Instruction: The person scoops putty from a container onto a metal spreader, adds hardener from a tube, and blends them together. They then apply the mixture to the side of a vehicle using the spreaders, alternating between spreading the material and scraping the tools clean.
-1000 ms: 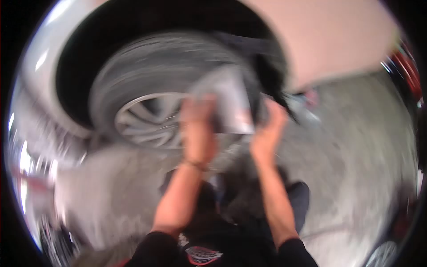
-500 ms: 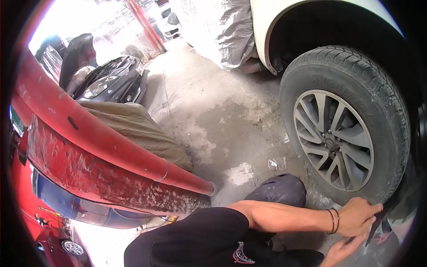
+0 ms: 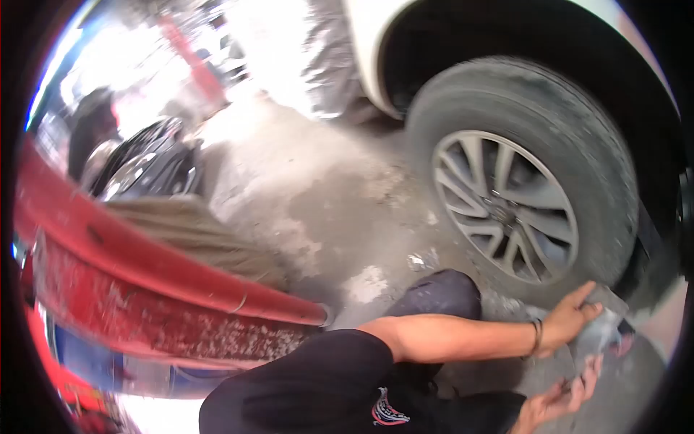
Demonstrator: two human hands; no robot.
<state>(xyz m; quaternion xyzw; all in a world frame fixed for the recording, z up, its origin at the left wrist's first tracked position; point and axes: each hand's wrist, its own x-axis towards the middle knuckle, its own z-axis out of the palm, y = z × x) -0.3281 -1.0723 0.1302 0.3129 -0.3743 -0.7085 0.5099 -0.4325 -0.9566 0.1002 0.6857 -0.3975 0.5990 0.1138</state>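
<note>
Grey sheet (image 3: 601,331), thin, bent, pinched by left hand (image 3: 570,318) and right hand (image 3: 562,396), beside rubber tyre (image 3: 578,137)

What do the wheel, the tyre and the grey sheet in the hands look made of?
Wheel: silvery spoked metal, probably alloy, dull sheen.
Tyre: black rubber, matte, dusty.
Grey sheet, at left hand and right hand: thin, bent, maybe plastic or abrasive paper; too blurred to tell.

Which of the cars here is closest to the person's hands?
The white car with the silver spoked wheel: the left hand and right hand hold a grey sheet beside its tyre. The black car stands far across the floor.
</note>
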